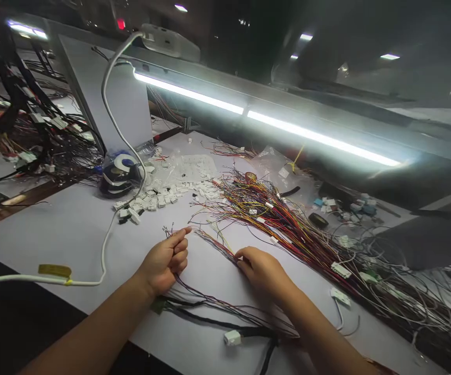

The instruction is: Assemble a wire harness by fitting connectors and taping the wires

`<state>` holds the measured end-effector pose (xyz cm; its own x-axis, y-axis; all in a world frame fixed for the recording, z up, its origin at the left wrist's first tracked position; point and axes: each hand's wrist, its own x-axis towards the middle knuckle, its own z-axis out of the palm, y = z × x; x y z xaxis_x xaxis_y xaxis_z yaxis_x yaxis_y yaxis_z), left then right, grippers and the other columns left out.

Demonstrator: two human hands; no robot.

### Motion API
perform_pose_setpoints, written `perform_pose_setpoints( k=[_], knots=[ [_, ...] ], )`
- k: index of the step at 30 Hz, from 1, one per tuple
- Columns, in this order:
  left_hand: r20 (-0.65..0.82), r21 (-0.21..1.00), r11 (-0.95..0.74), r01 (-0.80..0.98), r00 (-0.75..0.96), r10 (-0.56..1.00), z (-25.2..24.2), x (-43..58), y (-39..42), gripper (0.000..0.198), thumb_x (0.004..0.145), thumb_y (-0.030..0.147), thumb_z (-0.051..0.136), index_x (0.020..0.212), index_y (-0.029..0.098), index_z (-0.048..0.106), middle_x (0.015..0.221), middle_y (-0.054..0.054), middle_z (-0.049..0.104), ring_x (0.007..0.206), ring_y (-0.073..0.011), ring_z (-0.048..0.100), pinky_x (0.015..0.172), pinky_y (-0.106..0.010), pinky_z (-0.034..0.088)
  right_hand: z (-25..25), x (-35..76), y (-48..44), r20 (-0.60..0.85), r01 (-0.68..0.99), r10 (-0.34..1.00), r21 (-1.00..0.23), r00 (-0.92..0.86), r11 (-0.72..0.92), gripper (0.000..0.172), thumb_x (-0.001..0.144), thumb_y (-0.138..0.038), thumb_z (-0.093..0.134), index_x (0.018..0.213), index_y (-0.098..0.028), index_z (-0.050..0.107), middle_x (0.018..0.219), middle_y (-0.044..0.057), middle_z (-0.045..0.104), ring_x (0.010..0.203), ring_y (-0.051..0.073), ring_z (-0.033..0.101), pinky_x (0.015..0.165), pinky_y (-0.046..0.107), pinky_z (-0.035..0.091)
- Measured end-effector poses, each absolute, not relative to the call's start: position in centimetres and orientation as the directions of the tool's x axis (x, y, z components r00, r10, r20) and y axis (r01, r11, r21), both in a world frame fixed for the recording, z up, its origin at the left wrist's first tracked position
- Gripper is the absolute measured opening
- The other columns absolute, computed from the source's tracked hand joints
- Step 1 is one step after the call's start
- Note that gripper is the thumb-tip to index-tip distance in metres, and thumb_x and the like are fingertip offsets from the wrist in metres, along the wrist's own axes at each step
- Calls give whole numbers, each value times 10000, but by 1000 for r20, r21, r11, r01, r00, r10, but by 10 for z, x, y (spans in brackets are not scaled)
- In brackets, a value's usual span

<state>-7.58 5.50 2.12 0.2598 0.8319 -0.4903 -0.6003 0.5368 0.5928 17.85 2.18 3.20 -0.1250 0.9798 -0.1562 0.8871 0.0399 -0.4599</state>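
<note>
Our left hand (pixel 166 260) half curls over the thin dark wire ends (pixel 167 230), grip unclear; our right hand (pixel 262 268) pinches the slim multicoloured wire strand (pixel 214 242) on the white tabletop (pixel 73 229); the big tangled wire heap (pixel 288 219) beside lies unsorted

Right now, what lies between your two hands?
Head view: a thin bunch of coloured wires crosses bare table between the left hand and the right hand, which touches its near end.
</note>
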Motion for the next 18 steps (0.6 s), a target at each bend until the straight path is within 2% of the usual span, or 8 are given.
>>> perform_pose_setpoints(
  k=[3, 5, 7, 10, 12, 14, 15, 18],
  knots=[
    [-494, 600, 538, -593, 255, 831, 23, -75, 55, 157, 910, 285, 571, 1014, 170, 597, 536, 111, 296, 337, -19, 179, 317, -169, 156, 33, 184, 20, -46, 742, 999, -670, -9, -25, 183, 872, -302, 506, 956, -202, 634, 853, 31, 667, 787, 182, 606, 714, 298, 434],
    [-492, 602, 537, -591, 254, 832, 23, -75, 55, 160, 907, 287, 574, 1015, 171, 595, 537, 111, 302, 337, -19, 183, 318, -169, 163, 34, 189, 20, -138, 576, 990, -810, -4, -111, 210, 862, -362, 528, 945, -189, 613, 730, 8, 631, 660, 162, 581, 621, 277, 430],
    [-488, 602, 540, -588, 265, 832, 23, -75, 55, 160, 903, 287, 580, 1013, 173, 595, 537, 111, 307, 338, -19, 191, 321, -168, 169, 38, 196, 21, -191, 423, 980, -893, -52, -152, 247, 854, -405, 547, 945, -183, 606, 696, 1, 618, 621, 153, 573, 576, 263, 422],
    [-478, 604, 543, -583, 279, 833, 22, -76, 55, 159, 893, 287, 594, 1007, 177, 596, 529, 114, 299, 335, -21, 199, 322, -166, 168, 46, 205, 23, -75, 403, 997, -912, 16, -75, 248, 830, -416, 605, 882, -174, 627, 813, 45, 665, 758, 172, 606, 690, 287, 449],
    [-475, 605, 539, -586, 277, 835, 22, -75, 55, 154, 887, 289, 601, 1000, 183, 595, 523, 116, 292, 330, -22, 198, 319, -166, 163, 53, 210, 25, 57, 388, 985, -922, 163, -11, 236, 826, -413, 623, 873, -182, 623, 838, 48, 666, 782, 170, 599, 733, 299, 454],
    [-471, 605, 533, -592, 273, 839, 22, -75, 55, 145, 886, 289, 603, 989, 187, 597, 520, 117, 288, 327, -23, 194, 316, -167, 165, 59, 214, 26, 151, 293, 923, -955, 355, 43, 254, 838, -434, 610, 929, -198, 597, 769, 12, 620, 663, 134, 551, 632, 266, 444],
    [-471, 606, 531, -592, 271, 839, 23, -75, 55, 139, 887, 287, 601, 983, 187, 598, 518, 117, 287, 327, -24, 193, 316, -168, 167, 61, 216, 26, 141, 246, 910, -968, 391, 45, 274, 835, -444, 615, 959, -202, 587, 718, -12, 579, 588, 114, 501, 553, 242, 411],
    [-467, 614, 527, -588, 268, 843, 23, -75, 56, 134, 892, 286, 592, 978, 184, 605, 514, 116, 287, 327, -26, 187, 315, -172, 176, 61, 219, 24, 25, 188, 963, -982, 269, -27, 348, 791, -445, 680, 1020, -197, 595, 628, -61, 457, 477, 73, 346, 426, 207, 263]
  ],
)
